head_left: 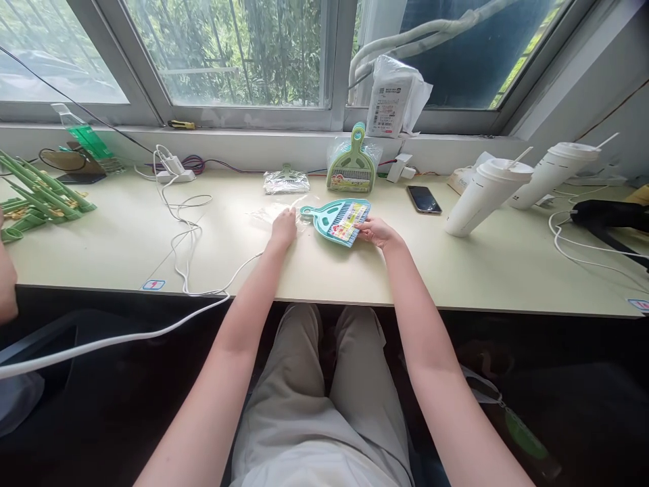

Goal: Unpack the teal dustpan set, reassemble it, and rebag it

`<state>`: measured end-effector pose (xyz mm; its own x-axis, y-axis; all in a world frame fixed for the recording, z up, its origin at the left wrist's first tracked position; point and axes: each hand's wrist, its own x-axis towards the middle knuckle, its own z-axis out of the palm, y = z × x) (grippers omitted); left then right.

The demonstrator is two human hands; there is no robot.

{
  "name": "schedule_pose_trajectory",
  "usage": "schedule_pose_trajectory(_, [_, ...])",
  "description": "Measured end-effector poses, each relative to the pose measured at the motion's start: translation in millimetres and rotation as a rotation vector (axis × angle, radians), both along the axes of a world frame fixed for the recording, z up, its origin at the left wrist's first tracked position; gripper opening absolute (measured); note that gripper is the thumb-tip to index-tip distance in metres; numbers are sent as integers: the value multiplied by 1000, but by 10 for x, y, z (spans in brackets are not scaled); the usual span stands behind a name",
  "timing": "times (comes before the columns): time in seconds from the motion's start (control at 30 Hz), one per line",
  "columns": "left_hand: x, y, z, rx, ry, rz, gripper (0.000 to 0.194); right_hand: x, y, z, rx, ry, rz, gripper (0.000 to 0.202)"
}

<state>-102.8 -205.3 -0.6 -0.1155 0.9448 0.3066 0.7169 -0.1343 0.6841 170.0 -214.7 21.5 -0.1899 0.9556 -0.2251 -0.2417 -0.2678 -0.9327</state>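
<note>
A small turquoise dustpan lies tilted just above the desk, its handle toward the left and a printed card on its wide end. My right hand is closed on that wide end, thumb over the card. My left hand is closed near the handle tip, pinching a clear plastic bag that spreads out on the desk behind it. Part of the bag is hard to make out against the pale surface. Behind them stand a wrapped green dustpan and a flat wrapped brush.
White cables trail across the desk on my left, near green stalks and a green bottle. A phone and two white cups are on the right. Another person's arm shows at far left.
</note>
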Motion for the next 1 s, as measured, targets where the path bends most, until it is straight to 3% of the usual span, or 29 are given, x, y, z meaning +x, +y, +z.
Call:
schedule_pose_trajectory(0.3, [147,-117,104,123,-136,-134,61,-128,1,-61,125,36,-74,22])
schedule_pose_trajectory(0.53, [220,-151,158,202,-193,-244,53,-239,-61,-55,227,33,45,27])
schedule_pose_trajectory(0.8, [447,-247,175,201,-138,-464,41,-317,-14,-112,221,39,-111,28])
schedule_pose_trajectory(0.9, [459,-302,261,337,-118,-299,52,-333,-13,-116,245,71,-121,28])
schedule_pose_trajectory(1.0, [353,-318,355,498,-301,50,71,-345,-34,-95,296,135,-118,29])
